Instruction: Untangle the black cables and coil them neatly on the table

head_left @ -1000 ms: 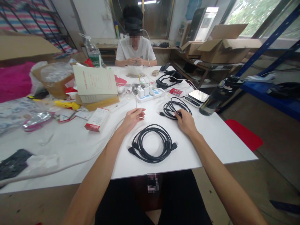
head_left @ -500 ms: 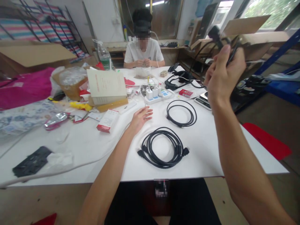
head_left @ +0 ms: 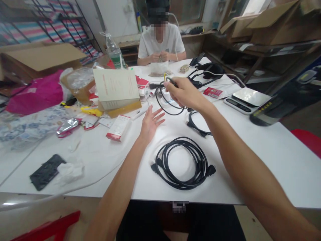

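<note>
Over the middle of the white table (head_left: 233, 160), my right hand (head_left: 184, 92) is closed on a looped black cable (head_left: 160, 103), whose plug end juts out to the left. My left hand (head_left: 151, 124) is open, palm turned up and fingers spread, just left of and below that cable, holding nothing. Nearer to me lies a thick coil of black cable (head_left: 181, 185) with several connectors at its sides. A smaller black cable coil (head_left: 192, 124) rests behind it, partly covered by my right forearm.
A kitchen scale (head_left: 248, 100) stands at the right, near a dark blurred object (head_left: 278, 100). A red-and-white box (head_left: 119, 128), an open booklet (head_left: 116, 88), a black tray-like piece (head_left: 46, 172) and plastic bags crowd the left. Another person (head_left: 160, 43) sits opposite, hands together.
My right hand has come from the raised right side down and left over the table with the cable. My left hand stays open, its palm now turned more upward. The view has shifted right.
</note>
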A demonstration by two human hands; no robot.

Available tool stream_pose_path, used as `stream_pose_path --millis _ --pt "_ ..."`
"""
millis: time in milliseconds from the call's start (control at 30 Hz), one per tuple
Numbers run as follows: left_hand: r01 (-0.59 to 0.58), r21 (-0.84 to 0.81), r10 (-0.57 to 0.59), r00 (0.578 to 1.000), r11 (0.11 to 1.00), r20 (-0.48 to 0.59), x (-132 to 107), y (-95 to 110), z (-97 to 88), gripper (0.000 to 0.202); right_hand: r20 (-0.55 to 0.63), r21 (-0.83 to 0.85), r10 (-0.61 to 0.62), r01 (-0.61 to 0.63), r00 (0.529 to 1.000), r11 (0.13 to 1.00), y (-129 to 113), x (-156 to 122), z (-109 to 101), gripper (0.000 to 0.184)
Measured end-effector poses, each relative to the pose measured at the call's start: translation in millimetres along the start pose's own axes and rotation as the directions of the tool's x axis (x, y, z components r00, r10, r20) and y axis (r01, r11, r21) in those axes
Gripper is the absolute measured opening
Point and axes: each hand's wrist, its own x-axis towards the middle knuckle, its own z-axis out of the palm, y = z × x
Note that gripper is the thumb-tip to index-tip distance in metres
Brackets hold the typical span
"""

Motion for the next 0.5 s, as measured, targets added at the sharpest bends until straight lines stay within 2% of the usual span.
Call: stream_pose_path --millis 67,133,200,267,367,433,500 --pt "0.017 -0.010 -0.017 1.000 1.000 -0.026 -1 1 1.3 0.065 0.171 -0.038 0.092 -0.087 0.981 0.996 4 -2 2 0.044" --pt "0.027 -0.015 -0.028 0.998 1.000 -0.054 -2 1 3.4 0.061 0.329 -0.113 0.225 -0.198 0.917 0.974 7 -5 -6 0.042" --pt "0.028 -0.009 -0.028 0.997 1.000 -0.065 -4 2 5.5 0.056 0.398 -0.212 0.347 -0.282 0.850 0.936 9 -8 -19 0.045" --pt "0.024 0.010 -0.023 0.998 1.000 -0.056 -5 1 6.6 0.051 0.395 -0.329 0.429 -0.311 0.812 0.892 13 -10 -36 0.048" --pt "0.014 0.045 -0.013 0.999 0.999 -0.031 -6 1 6.1 0.047 0.331 -0.504 0.508 -0.307 0.795 0.808 25 -10 -57 0.051" --pt "0.010 0.058 -0.009 1.000 0.998 -0.023 -6 0 5.1 0.047 0.262 -0.587 0.531 -0.303 0.806 0.751 36 -10 -65 0.054" --pt "0.007 0.066 -0.006 1.000 0.998 -0.021 -6 0 4.5 0.046 0.186 -0.632 0.497 -0.284 0.848 0.721 48 -10 -69 0.057"
